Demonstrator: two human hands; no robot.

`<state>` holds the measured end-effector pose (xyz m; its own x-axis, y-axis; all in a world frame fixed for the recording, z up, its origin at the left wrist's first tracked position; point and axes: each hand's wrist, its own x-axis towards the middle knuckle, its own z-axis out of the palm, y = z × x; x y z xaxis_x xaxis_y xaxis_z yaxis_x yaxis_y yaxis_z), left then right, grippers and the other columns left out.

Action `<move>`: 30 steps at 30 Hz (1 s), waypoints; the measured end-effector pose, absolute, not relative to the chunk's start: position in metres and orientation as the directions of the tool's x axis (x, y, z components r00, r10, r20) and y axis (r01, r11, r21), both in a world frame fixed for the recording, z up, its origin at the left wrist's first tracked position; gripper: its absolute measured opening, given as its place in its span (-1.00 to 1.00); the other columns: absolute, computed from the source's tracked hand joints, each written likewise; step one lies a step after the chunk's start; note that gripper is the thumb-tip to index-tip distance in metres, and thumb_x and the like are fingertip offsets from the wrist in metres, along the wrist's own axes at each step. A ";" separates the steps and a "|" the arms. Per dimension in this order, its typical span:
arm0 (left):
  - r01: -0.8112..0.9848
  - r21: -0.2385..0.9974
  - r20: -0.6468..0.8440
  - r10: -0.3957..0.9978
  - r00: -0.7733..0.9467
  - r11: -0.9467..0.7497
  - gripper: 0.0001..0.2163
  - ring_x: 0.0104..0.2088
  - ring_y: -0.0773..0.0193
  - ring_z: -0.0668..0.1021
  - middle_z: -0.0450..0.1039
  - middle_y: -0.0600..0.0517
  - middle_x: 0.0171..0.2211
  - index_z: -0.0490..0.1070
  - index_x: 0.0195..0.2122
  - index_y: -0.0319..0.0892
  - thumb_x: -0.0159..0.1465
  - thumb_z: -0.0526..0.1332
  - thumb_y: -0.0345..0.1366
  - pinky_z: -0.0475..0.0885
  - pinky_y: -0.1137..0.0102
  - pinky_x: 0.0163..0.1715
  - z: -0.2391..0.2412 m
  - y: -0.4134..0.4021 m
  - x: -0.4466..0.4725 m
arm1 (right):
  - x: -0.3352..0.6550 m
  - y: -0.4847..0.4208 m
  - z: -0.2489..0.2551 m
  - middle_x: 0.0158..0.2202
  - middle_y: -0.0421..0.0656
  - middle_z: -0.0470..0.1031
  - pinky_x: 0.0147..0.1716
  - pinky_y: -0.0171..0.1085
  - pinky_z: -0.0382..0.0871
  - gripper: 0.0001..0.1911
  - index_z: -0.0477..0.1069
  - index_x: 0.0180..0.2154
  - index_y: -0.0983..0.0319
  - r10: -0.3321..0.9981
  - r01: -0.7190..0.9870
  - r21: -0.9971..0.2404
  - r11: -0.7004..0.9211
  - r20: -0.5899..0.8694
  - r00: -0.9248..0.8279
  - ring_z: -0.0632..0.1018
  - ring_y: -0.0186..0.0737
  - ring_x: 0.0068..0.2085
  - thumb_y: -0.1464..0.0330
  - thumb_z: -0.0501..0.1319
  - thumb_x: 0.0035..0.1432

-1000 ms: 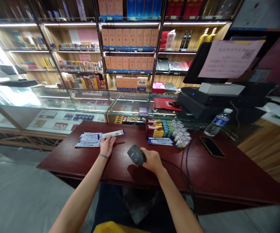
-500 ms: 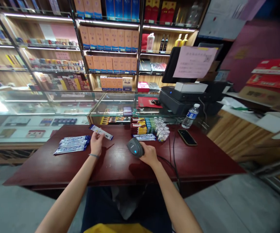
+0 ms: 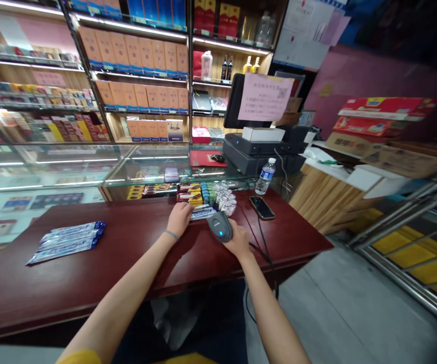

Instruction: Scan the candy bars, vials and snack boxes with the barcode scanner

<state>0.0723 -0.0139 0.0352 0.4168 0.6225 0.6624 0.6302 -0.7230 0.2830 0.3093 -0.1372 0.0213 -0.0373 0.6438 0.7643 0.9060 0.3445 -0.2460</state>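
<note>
My left hand is at the left end of the long blue-and-white packets in front of the sweets, fingers curled on one packet. Its fingertips are partly hidden. My right hand grips a dark grey barcode scanner with a lit blue light, just right of those packets. Behind them stand stacked red and yellow packs, green-blue packs and small silver-topped containers. More blue-and-white packets lie fanned on the left of the dark red table.
A phone and a water bottle are at the table's right. The scanner's cable runs over the front edge. Behind are a glass counter and a monitor with paper taped on it. A metal rail stands right.
My left hand has carried a blue-and-white packet rightward to the packets in front of the sweets. My right hand still holds the scanner. The view has turned to the right.
</note>
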 end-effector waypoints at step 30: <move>0.713 0.383 0.640 0.725 0.253 -0.587 -0.66 -0.01 -0.02 0.47 0.49 -0.14 -0.06 0.51 0.05 -0.04 0.31 0.10 -0.37 0.34 0.08 0.07 0.019 -0.032 -0.056 | 0.267 -0.126 0.010 -0.37 -0.07 0.62 -0.36 -0.24 0.38 -0.55 0.42 -0.02 0.30 0.647 0.853 -0.205 0.479 0.739 -0.186 0.62 -0.10 -0.40 0.31 0.19 0.02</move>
<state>-0.0561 -0.0322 0.0189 0.2526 0.7254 0.6403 0.7134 -0.5867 0.3832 0.2668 -0.1255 0.0103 -0.1864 0.6474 0.7390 0.8533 0.4795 -0.2049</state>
